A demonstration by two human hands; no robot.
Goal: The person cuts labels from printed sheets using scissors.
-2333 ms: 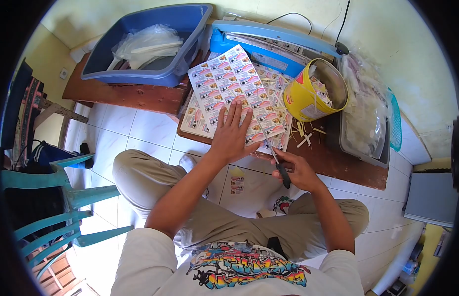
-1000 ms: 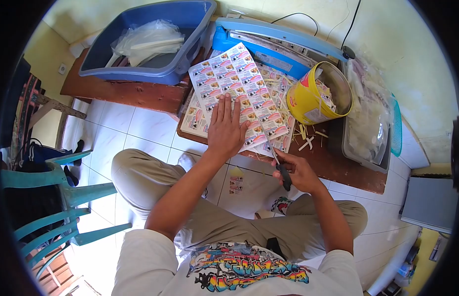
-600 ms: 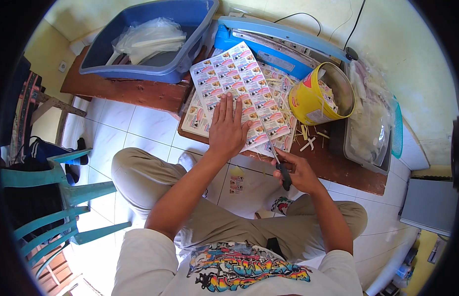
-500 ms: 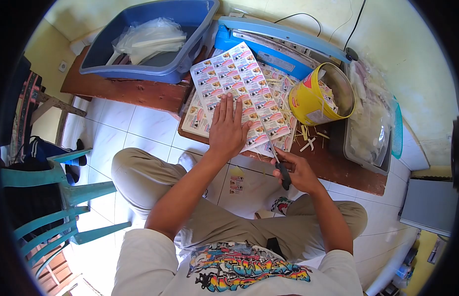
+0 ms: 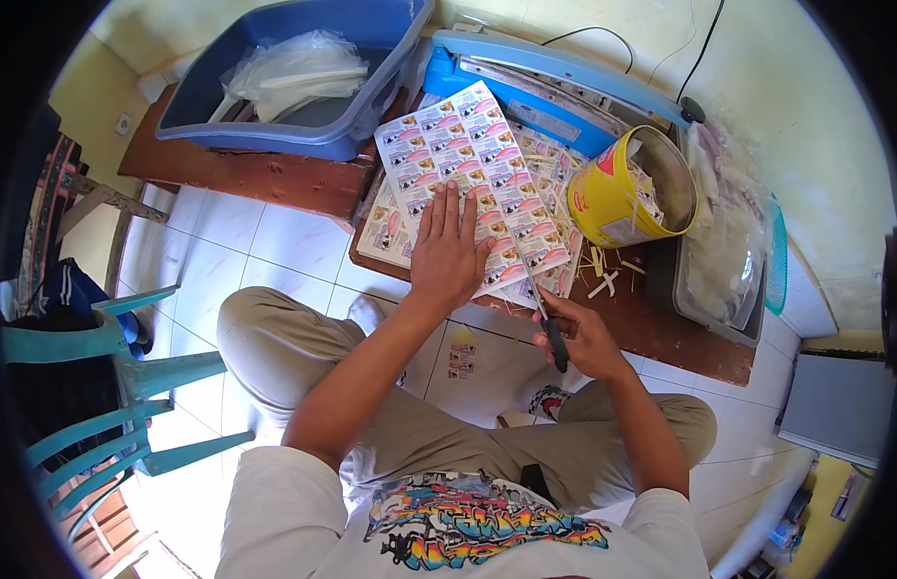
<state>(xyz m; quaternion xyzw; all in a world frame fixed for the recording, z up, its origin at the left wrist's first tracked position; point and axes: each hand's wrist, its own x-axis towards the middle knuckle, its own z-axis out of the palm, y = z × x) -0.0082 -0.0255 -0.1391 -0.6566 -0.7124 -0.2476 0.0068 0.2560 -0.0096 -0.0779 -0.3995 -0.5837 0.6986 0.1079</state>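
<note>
My left hand (image 5: pixel 448 253) lies flat on a large sheet of printed labels (image 5: pixel 424 145), fingers stretched out and pressing it down. The sheet rests at a slant over other printed sheets (image 5: pixel 386 232) on the low wooden table. My right hand (image 5: pixel 585 338) is closed around the black handle of a pair of scissors (image 5: pixel 556 345). Their blades reach into the sheet from its near edge, between two columns of labels, to the right of my left hand. How far apart the blades are is hard to make out.
Behind the sheet stands a blue paper cutter (image 5: pixel 535 108). A yellow bucket (image 5: pixel 603 201) with paper scraps is to the right, next to a tray of plastic bags (image 5: pixel 723 251). A blue tub (image 5: pixel 255 145) sits at the left. Paper strips (image 5: pixel 603 275) litter the red-brown table (image 5: pixel 699 347).
Everything in view has shifted very slightly, as from a small head movement. My left hand stays flat on the sheet, and the scissors remain in my right hand at the same cut.
</note>
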